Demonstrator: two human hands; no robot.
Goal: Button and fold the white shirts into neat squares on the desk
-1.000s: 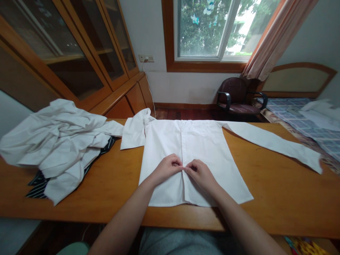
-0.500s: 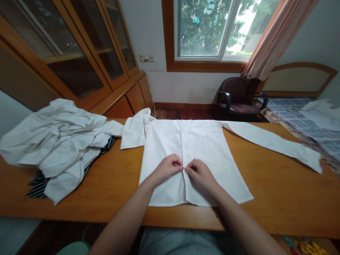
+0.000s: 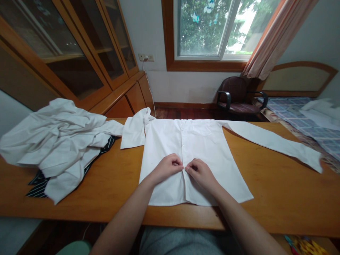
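Note:
A white button-up shirt lies spread on the wooden table, its front facing up. One sleeve stretches out to the right; the other is bunched at the upper left. On the lower part of the front placket, my left hand pinches the fabric from the left. My right hand pinches it from the right, the fingertips of both hands almost meeting. Whether a button sits between them is too small to make out. Below my hands the two front edges part slightly at the hem.
A heap of crumpled white clothes with a black striped cloth under it covers the table's left end. Beyond the table stand a glass-door cabinet, an office chair and a bed.

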